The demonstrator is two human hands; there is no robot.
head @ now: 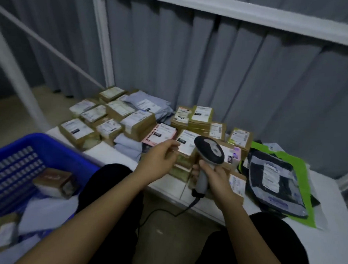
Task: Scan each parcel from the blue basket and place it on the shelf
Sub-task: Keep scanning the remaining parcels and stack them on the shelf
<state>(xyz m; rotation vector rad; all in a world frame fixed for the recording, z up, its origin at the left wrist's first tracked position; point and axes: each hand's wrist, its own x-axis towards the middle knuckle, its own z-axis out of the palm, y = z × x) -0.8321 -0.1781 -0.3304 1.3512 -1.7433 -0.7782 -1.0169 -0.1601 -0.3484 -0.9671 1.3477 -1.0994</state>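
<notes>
Parcel in hand: I see a small brown cardboard parcel with a white label (185, 144), held at the 12 o'clock centre of my view, on top of a stack on the white shelf surface (325, 239).
Parcel look: flat, taped, label face up; print too blurred to read.
Left hand (159, 157): fingers pinch the parcel's near-left edge.
Right hand (213, 175): fingers curled round the handle of the grey and black corded barcode scanner (208, 152), whose head sits just above the parcel.
Risk: I judge the stack could tip if the parcel is released off-centre; the trailing cord could snag on the shelf edge.
Blue basket (25, 153): blue perforated plastic basket at 8 o'clock, several parcels left inside.
Shelf spread: labelled brown boxes at 11 o'clock; black and green plastic mailers (276, 179) at 3 o'clock.
</notes>
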